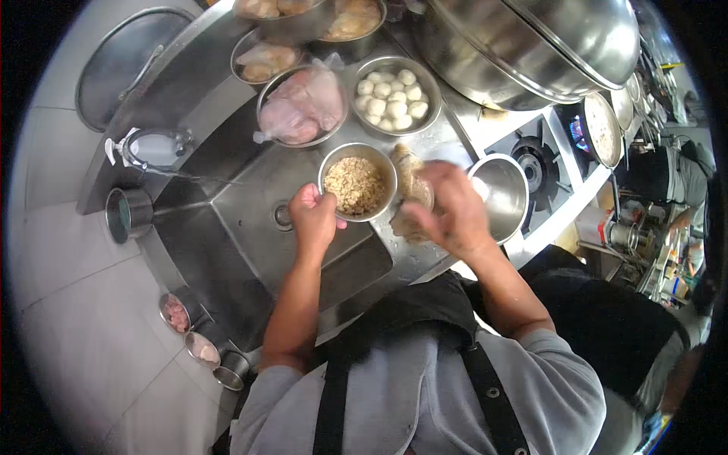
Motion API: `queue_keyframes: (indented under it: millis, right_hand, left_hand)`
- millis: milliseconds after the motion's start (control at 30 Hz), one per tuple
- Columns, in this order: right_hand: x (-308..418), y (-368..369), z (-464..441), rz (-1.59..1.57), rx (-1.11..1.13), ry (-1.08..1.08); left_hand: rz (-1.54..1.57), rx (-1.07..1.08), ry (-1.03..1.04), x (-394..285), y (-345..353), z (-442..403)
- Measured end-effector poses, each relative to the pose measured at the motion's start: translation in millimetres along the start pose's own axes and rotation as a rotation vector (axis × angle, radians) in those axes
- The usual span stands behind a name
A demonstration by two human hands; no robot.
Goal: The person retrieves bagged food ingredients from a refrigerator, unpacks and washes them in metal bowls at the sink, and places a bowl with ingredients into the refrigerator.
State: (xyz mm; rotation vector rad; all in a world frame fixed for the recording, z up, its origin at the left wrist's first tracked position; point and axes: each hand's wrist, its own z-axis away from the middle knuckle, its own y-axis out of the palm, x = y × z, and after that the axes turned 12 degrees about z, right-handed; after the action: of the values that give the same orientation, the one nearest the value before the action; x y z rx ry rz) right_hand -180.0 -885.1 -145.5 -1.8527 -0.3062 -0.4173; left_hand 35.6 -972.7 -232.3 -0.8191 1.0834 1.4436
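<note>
My left hand [315,220] grips the near left rim of a steel bowl [354,184] filled with chopped pale-yellow bits, at the sink's right edge. Just right of that bowl, my right hand [451,208] is over a clear plastic bag [413,182] with brownish contents. The right hand is blurred by motion; its thumb and fingers look spread, but whether they touch the bag is hard to make out. Right beside this hand stands another steel bowl [503,199], with something white at its left inner side.
Behind are a bowl of white balls [393,102], a bowl with bagged pink meat [303,106] and several other food bowls. A large steel domed vessel [523,45] stands back right, near a burner [533,168] and a lit flame under a pan [601,130]. The sink [258,182] lies left.
</note>
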Motion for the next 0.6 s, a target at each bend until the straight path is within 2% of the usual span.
queue_keyframes:
  millis: [33,67,133,167,233,267,300,367,400,433,467,500,533,567,600]
  right_hand:
    - [8.3,2.5,-0.4,-0.008,0.051,-0.218]
    - [13.0,5.7,1.8,-0.006,0.046,-0.215]
    - [11.4,14.4,12.3,-0.264,-0.007,-0.082]
    - [3.0,21.7,24.8,-0.635,0.059,0.086]
    - [-23.1,40.6,39.8,-1.107,0.25,0.258]
    - [-1.0,18.5,40.4,-1.414,0.321,0.511]
    - [-2.2,12.0,49.3,-1.394,0.283,0.523]
    - [-12.5,1.6,63.2,-1.945,0.298,0.696]
    - [-21.0,-1.1,71.0,-2.088,0.193,0.716]
    - [-30.7,-8.1,76.3,-2.069,0.145,0.704]
    - [-41.5,-17.8,80.8,-2.048,0.088,0.674]
    - [-52.0,-27.8,85.2,-2.029,0.035,0.641]
    - [-63.0,-39.7,89.0,-2.071,-0.008,0.622]
    - [-77.2,-51.0,98.4,-1.969,-0.047,0.708]
    - [-92.0,-57.9,105.1,-1.718,-0.117,0.748]
  left_hand:
    - [-0.015,0.034,-0.036,-14.2,1.8,7.7]
    - [0.001,0.041,-0.067,-29.5,6.2,15.4]
    - [0.03,0.081,-0.073,-48.8,10.0,30.0]
    - [0.062,0.11,-0.079,-54.7,11.6,36.1]
    - [0.095,0.204,-0.09,-62.5,21.4,52.2]
    - [0.175,0.241,-0.152,-69.1,32.0,61.3]
    - [0.252,0.28,-0.218,-71.1,42.5,68.1]
    - [0.352,0.385,-0.194,-61.1,69.9,75.8]
    - [0.297,0.466,-0.203,-59.0,82.9,77.3]
    - [0.241,0.548,-0.211,-55.9,95.4,78.6]
    - [0.238,0.683,-0.109,-43.7,105.7,72.8]
    - [0.242,0.725,-0.108,-35.5,118.1,68.1]
    - [0.244,0.679,-0.104,-30.3,131.6,63.7]
    - [0.244,0.624,-0.097,-23.2,143.6,58.4]
    - [0.086,0.508,-0.119,-9.2,155.0,49.3]
